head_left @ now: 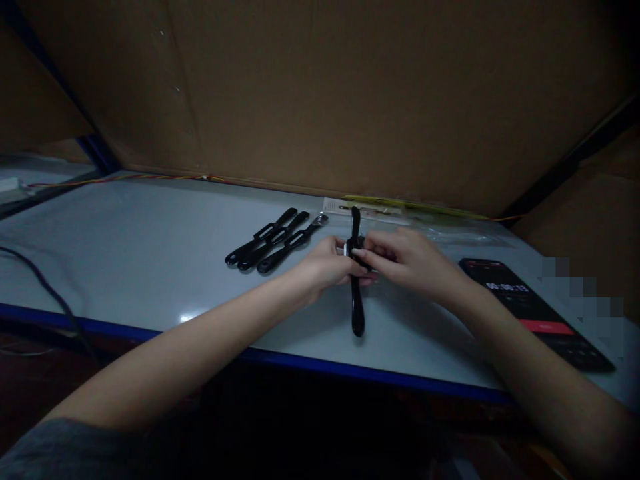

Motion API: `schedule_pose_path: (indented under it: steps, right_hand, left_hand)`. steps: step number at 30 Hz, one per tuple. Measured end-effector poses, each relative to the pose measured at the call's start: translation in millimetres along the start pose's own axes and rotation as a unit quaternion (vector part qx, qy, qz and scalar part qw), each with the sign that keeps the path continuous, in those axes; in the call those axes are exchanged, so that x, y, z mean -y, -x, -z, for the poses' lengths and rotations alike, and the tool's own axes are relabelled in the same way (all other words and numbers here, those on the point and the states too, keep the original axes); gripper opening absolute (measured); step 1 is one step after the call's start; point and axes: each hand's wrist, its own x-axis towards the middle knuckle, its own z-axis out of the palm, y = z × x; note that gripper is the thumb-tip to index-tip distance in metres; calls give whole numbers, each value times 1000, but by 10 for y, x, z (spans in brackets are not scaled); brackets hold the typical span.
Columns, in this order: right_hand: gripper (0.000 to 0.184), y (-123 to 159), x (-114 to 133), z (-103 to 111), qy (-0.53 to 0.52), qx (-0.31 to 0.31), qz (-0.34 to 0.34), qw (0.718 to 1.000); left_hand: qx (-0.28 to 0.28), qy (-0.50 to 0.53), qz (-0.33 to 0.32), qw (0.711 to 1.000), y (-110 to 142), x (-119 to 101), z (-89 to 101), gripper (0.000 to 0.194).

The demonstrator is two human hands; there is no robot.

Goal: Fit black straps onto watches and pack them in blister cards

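Observation:
A long black strap-like piece [356,307] stands nearly upright above the white table [150,247], pinched at its middle from both sides. My left hand [327,267] grips it from the left with closed fingers. My right hand [407,260] closes on the same middle part from the right, fingertips meeting the left hand's. Three similar black strap pieces [273,241] lie side by side on the table, just left of my hands.
A dark phone [535,312] with a lit timer screen lies at the right. Clear plastic bags and a white card [380,210] rest against the cardboard wall [350,87] behind. A black cable [45,287] hangs over the blue front edge at the left.

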Motion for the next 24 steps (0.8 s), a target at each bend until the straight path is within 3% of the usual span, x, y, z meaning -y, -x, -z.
schedule_pose_path:
  steps: [3,6,10,13,15,18,21,24]
  right_hand:
    - [30,-18,29,-98,-18,-25,-46,998]
    - [32,-50,48,-152,-138,-28,-127,982]
    - [32,-88,69,-106,-319,65,-228,918]
    - [36,-88,63,-42,-336,119,-249,900]
    - [35,-70,39,-10,-272,74,-219,934]
    - [28,-28,-10,26,-104,-21,-89,990]
    - [24,8,-34,50,15,9,5,1000]
    - [23,25,-15,29,82,26,44,995]
  left_hand:
    - [-16,-21,-5,1000,26,2,-16,36]
    - [-36,-52,-32,997,10,28,-8,41]
    - [-55,-113,-92,988,-33,51,27,44]
    - [-58,-124,-112,984,-26,24,37,44]
    - [-57,-97,-88,990,-11,-5,35,44]
    - [-51,-41,-33,997,0,-35,29,42]
    - [-31,-20,-6,999,-7,-36,27,38]
    - [-24,-20,-5,999,-6,-21,20,38]
